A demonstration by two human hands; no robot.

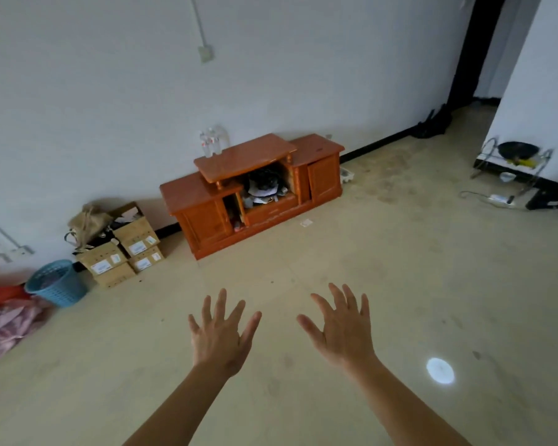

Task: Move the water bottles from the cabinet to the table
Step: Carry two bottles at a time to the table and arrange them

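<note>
Several clear water bottles (pixel 212 141) with red-and-white labels stand upright on the left end of the raised top of an orange wooden cabinet (pixel 252 191), against the white wall. The cabinet's middle shelf holds dark clutter and papers. My left hand (pixel 221 333) and my right hand (pixel 340 326) are stretched out in front of me over the bare floor, palms down, fingers spread, holding nothing. Both hands are well short of the cabinet. No table is in view.
Cardboard boxes (pixel 126 249) and a brown bag sit left of the cabinet, with a blue plastic basket (pixel 57 283) and pink cloth (pixel 4 326) further left. A metal rack (pixel 512 162) with a black pan stands at right by a dark doorway. Beige floor lies between.
</note>
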